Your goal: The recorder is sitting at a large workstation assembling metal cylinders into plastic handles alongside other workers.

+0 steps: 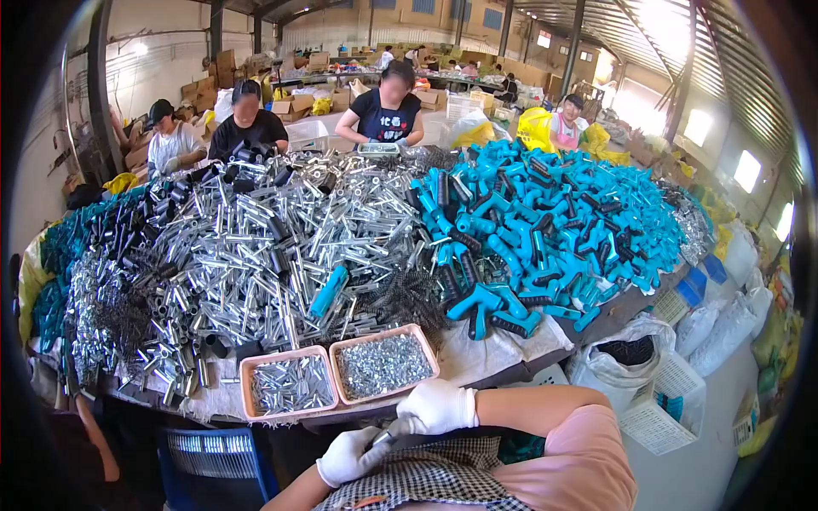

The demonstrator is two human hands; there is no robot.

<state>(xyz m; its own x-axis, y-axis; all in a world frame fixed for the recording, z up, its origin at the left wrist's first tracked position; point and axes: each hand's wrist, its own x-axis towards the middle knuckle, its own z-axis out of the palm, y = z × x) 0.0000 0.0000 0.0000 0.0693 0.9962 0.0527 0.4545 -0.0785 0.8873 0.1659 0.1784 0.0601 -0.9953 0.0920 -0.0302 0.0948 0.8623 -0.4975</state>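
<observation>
Across a large warehouse hall, the long surface (503,356) is heaped with silver metal tubes (256,230) and blue plastic handles (545,230); two pink trays (341,375) of small metal parts sit at its near edge. Below them, both white-gloved hands meet over the lap: the left hand (345,458) and right hand (436,407) pinch a small dark metal piece (388,437) between their grips.

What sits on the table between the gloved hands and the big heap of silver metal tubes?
In the head view, two pink trays lie there side by side: the left tray holds short metal tubes, the right tray small screws, just beyond the right hand.
</observation>
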